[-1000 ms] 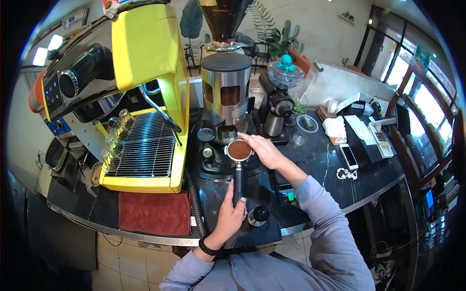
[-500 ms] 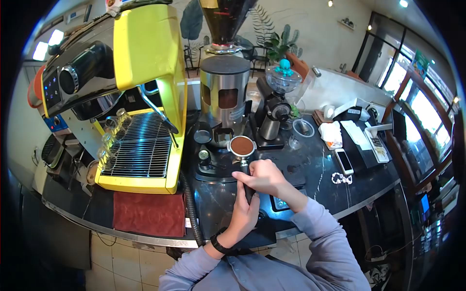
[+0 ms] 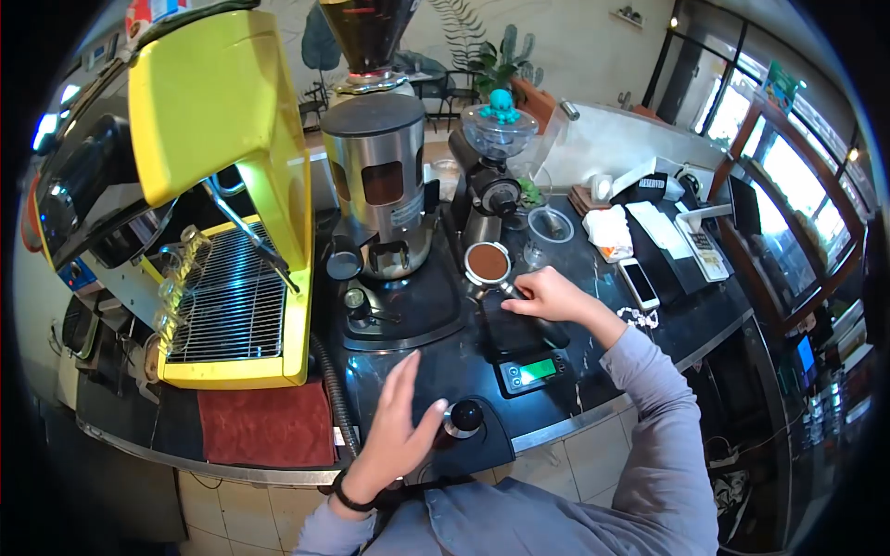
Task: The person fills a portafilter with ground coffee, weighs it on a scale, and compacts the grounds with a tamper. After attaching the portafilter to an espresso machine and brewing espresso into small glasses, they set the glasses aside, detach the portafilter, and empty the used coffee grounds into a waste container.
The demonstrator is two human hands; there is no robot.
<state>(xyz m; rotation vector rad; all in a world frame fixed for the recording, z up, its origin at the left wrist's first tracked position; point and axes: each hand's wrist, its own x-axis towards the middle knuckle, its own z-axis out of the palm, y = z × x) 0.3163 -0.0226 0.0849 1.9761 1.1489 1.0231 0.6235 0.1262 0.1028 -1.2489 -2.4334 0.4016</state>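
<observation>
My right hand (image 3: 554,298) is closed around the handle of a portafilter (image 3: 471,282); its metal basket, filled with brown ground coffee (image 3: 489,263), faces up. The portafilter is at a black digital scale (image 3: 519,345) with a lit green display; whether it rests on the plate or hovers just above, I cannot tell. My left hand (image 3: 394,434) holds nothing, its fingers stretched out and the thumb apart. Nearest to that hand is a tamper (image 3: 464,417) with a black round knob, standing on a dark mat (image 3: 487,449) at the counter's front edge.
A steel coffee grinder (image 3: 375,167) stands behind, with a smaller black grinder (image 3: 489,167) beside it. The yellow espresso machine (image 3: 222,111) fills the left, a brown cloth (image 3: 267,422) below it. A clear cup (image 3: 549,227) and a phone (image 3: 639,283) lie rightward.
My left hand has let go of the portafilter and moved down and left, opening. My right hand has carried the portafilter rightward, over to the scale. The camera view has shifted.
</observation>
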